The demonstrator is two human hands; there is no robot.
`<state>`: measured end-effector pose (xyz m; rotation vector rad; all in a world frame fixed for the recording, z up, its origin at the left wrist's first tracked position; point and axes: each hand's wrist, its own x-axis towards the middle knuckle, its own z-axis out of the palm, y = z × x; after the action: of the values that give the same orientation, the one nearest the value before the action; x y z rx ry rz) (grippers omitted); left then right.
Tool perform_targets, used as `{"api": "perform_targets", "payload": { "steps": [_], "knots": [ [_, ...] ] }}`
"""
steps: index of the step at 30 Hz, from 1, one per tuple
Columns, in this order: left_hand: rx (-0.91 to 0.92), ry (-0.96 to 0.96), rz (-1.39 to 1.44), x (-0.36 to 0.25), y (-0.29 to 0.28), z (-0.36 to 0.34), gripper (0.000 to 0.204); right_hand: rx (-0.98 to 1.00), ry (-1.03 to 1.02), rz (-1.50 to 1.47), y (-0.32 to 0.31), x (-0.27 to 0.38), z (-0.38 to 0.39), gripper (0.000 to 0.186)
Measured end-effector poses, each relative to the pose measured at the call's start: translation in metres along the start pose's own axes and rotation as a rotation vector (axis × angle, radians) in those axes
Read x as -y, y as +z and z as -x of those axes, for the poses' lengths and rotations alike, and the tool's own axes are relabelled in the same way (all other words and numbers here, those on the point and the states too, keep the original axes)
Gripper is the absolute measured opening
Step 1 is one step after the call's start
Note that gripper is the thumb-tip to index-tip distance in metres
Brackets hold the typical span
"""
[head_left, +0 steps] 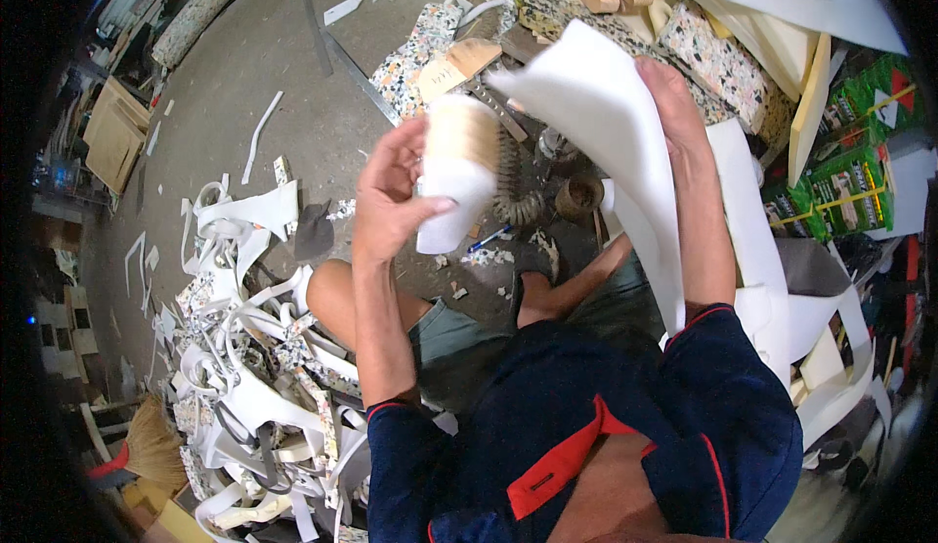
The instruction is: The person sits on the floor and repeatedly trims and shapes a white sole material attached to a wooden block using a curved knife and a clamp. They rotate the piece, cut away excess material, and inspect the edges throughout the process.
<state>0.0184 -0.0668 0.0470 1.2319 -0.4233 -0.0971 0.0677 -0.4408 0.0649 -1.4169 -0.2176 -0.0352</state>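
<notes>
My left hand [386, 196] is closed around a rolled piece [454, 172], cream on its upper part and white below, which looks like foam. Its fingers lie behind the roll and the thumb presses on the front. My right hand [674, 103] grips the edge of a large curved white sheet [596, 84], also foam-like, which hangs down along the right forearm. The sheet's far corner is smeared by motion. Both pieces are held up above the floor, apart from each other. Below them lie a blue pen [489, 238], a coiled ribbed hose [518, 196] and a small brown cup [580, 197].
White and speckled foam offcuts [254, 318] are heaped at the left. A long metal straightedge [362, 79] lies on the grey floor [234, 74]. Speckled foam slabs [708, 54] are at the far right, near green packages [850, 186]. A straw broom [153, 442] is at lower left.
</notes>
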Motion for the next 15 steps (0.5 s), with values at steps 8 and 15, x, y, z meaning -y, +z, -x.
{"api": "perform_targets", "payload": {
  "steps": [8, 15],
  "knots": [
    [-0.604, -0.022, 0.462, 0.045, -0.055, -0.024, 0.059, -0.510, 0.120, -0.074, -0.039, -0.028, -0.030, 0.056],
    [-0.921, -0.266, 0.504, 0.083, -0.105, -0.025, 0.058, -0.560, 0.111, -0.211, -0.067, -0.065, -0.039, 0.055]
  ]
}}
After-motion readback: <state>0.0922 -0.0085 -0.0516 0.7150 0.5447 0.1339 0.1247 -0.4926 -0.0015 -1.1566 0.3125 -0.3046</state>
